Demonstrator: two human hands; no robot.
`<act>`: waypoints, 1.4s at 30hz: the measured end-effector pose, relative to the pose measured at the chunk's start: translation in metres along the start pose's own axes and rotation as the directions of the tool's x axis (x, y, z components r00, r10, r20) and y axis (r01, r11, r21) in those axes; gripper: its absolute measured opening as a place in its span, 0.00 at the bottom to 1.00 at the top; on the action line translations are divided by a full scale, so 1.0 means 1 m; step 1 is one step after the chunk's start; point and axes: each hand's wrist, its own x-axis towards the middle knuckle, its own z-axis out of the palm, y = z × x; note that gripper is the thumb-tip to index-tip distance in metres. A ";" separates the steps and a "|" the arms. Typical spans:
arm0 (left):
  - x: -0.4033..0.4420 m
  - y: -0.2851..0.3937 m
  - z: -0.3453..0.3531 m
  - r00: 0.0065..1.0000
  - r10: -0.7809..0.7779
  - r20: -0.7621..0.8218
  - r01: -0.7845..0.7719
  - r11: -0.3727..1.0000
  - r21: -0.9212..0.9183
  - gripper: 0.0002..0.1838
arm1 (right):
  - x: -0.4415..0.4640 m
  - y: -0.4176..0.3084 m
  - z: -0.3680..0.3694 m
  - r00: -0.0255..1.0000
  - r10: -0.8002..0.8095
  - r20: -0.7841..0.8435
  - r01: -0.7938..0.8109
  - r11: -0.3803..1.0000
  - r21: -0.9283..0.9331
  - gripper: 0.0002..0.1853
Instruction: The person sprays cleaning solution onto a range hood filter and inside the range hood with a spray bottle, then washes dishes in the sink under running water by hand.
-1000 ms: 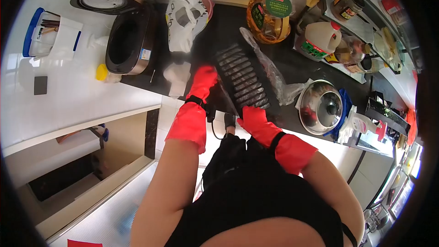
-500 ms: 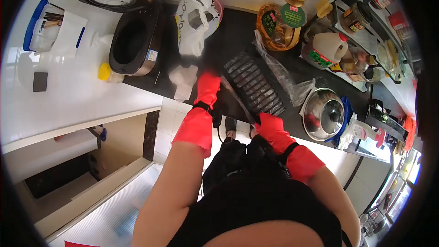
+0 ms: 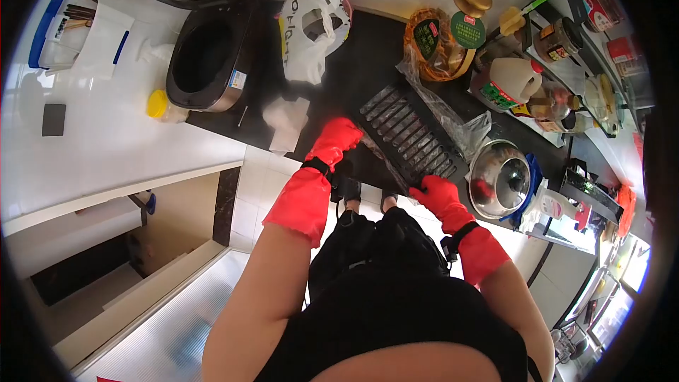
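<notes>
A black slatted rack (image 3: 410, 132) lies on the dark counter with clear plastic film (image 3: 463, 131) around it. In a red rubber glove, my left hand (image 3: 339, 136) is closed at the film's near left edge, beside the rack's left corner. My right hand (image 3: 437, 197), gloved the same way, is closed at the film's near right edge by the rack's lower corner. The film's front edge runs between the two hands. A crumpled white tissue (image 3: 286, 122) lies left of my left hand.
An open rice cooker (image 3: 205, 56) stands at the left, with a white plastic bag (image 3: 309, 32) beside it. Behind the rack is a wicker-wrapped jar (image 3: 431, 46). A glass pot lid (image 3: 498, 179) and a white jug (image 3: 506, 83) are at the right.
Both hands have shifted right in view, along with the rack and the counter items. My left hand now shows more clearly, less blurred than before.
</notes>
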 end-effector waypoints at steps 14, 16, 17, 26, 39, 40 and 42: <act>-0.082 -0.069 -0.019 0.989 -0.146 -0.031 0.129 0.943 -0.308 0.11 | -0.020 0.035 -0.001 0.955 -0.296 -0.016 0.285 0.932 -0.222 0.19; -0.097 -0.069 -0.020 0.990 -0.138 -0.009 0.127 0.934 -0.335 0.11 | -0.020 0.038 -0.002 0.932 -0.357 -0.060 0.338 0.918 -0.209 0.17; -0.099 -0.067 -0.020 0.988 -0.152 -0.006 0.142 0.938 -0.317 0.11 | -0.024 0.039 -0.003 0.921 -0.379 -0.086 0.356 0.912 -0.204 0.16; -0.073 -0.103 -0.033 0.981 -0.044 -0.188 0.008 0.982 -0.186 0.13 | -0.045 0.055 0.021 0.796 0.408 -0.447 -0.353 0.913 0.204 0.24; -0.075 -0.078 -0.027 0.991 -0.132 -0.039 0.112 0.937 -0.332 0.26 | -0.018 0.069 0.045 0.633 0.672 -0.385 -0.503 0.735 0.455 0.39; -0.075 -0.081 -0.028 0.990 -0.133 -0.044 0.111 0.935 -0.337 0.26 | -0.018 0.067 0.046 0.633 0.650 -0.420 -0.491 0.757 0.431 0.40; -0.075 -0.086 -0.033 0.991 -0.116 -0.073 0.082 0.929 -0.360 0.26 | -0.019 0.063 0.043 0.661 0.651 -0.372 -0.481 0.749 0.455 0.41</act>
